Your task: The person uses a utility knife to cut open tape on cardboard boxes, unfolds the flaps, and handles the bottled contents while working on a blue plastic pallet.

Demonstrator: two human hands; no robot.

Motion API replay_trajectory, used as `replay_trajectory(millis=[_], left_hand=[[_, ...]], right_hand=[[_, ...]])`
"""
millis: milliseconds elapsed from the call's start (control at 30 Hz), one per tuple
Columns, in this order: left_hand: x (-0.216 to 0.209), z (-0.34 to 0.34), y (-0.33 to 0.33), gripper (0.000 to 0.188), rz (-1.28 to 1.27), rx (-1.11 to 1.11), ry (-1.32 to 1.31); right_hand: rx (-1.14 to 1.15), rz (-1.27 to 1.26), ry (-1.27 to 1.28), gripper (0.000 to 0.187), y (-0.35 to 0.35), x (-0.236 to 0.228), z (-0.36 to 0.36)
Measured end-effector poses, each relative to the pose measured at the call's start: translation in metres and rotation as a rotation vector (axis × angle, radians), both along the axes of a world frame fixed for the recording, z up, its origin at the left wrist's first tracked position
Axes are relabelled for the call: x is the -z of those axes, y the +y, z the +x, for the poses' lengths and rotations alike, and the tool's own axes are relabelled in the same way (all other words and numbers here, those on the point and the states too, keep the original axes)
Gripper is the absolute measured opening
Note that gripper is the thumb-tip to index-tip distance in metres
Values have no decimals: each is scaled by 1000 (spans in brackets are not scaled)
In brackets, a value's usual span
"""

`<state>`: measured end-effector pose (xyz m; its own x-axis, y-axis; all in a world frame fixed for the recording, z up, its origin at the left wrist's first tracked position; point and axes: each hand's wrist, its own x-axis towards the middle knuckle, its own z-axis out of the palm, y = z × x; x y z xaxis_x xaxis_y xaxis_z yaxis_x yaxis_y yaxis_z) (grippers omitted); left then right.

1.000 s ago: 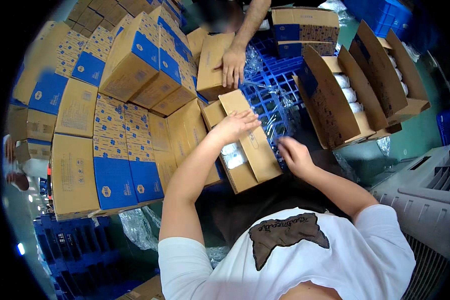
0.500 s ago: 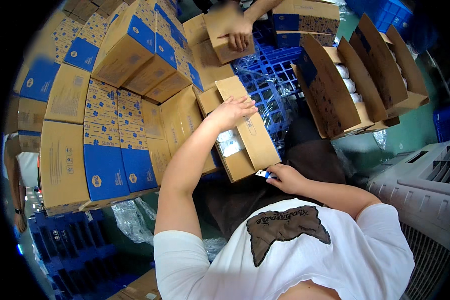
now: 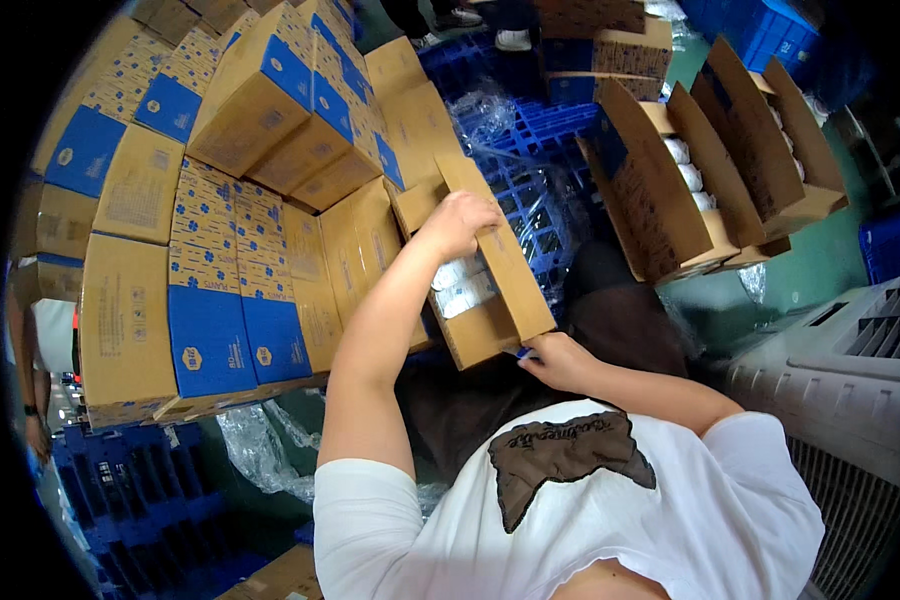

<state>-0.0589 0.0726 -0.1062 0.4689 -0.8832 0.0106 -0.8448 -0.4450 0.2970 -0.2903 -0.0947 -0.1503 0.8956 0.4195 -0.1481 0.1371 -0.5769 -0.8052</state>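
In front of me a tilted cardboard carton [image 3: 480,338] has its top partly open, and silvery-white packs [image 3: 463,288] show inside. My left hand [image 3: 463,222] is closed, its fingers curled over the edge of the carton's long flap [image 3: 515,275], which stands raised. At the carton's near corner my right hand [image 3: 562,362] is closed round a small blue-and-white box cutter [image 3: 523,352]. Its tip is close to the cardboard; whether it touches is hidden.
Stacked blue-and-brown cartons [image 3: 210,330] fill the left side. A blue pallet [image 3: 540,185] with clear plastic film lies beyond. Open cartons [image 3: 660,190] with white rolled packs stand at right, near a grey slatted machine [image 3: 850,350]. Another person's shoes [image 3: 513,40] show at the top.
My left fingers, flat on the flap before, now curl round its edge. My right hand has shifted slightly left with the cutter. The other person's hand and carton have left the far end.
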Motion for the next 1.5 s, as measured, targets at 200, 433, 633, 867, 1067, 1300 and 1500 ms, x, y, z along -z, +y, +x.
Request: replay_trajectory(millis=[200, 433, 633, 867, 1067, 1300, 1500], left_hand=[[-8, -21, 12, 43, 32, -269, -315], [-14, -86, 37, 67, -218, -1322, -81], [-26, -77, 67, 42, 98, -1252, 265], [-23, -77, 91, 31, -488, -1128, 652], [-103, -87, 62, 15, -652, -958, 493], [-188, -50, -90, 20, -1032, -622, 723], [-115, 14, -211, 24, -1092, -556, 746]], right_hand=[[-136, 18, -69, 29, -62, -45, 10], [358, -60, -390, 55, 20, -62, 77], [345, -135, -86, 44, 38, -41, 118], [490, 404, 113, 26, -4, -25, 146], [347, 593, 1, 22, -79, -170, 121], [363, 191, -561, 24, -185, -323, 104], [457, -236, -893, 25, -245, -329, 146]])
